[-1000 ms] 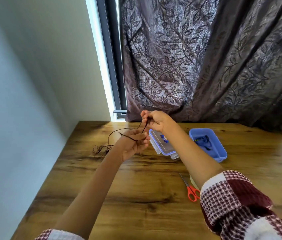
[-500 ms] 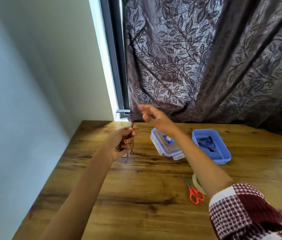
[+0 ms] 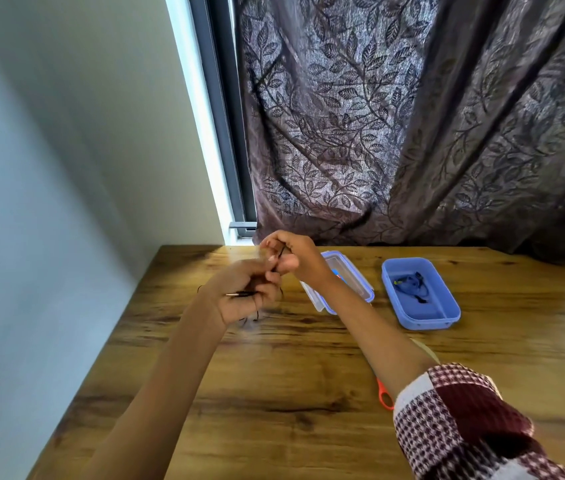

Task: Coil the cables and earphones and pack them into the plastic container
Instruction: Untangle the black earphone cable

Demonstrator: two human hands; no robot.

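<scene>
A thin black cable is wound around my left hand, which is closed on the loops above the wooden table; a few strands hang blurred below the palm. My right hand pinches the cable's free end just above and to the right of the left hand. The blue plastic container stands open at the right with a dark coiled cable inside. Its clear lid with a blue rim lies between the container and my hands, partly hidden by my right forearm.
Orange-handled scissors lie near the front, mostly hidden under my right sleeve, beside a pale roll of tape. A dark leaf-patterned curtain hangs behind the table. A wall runs along the table's left edge.
My right hand came back down from its raised, open pose and pinched the cable again next to the left hand. No loose tangle of cable is seen on the table now.
</scene>
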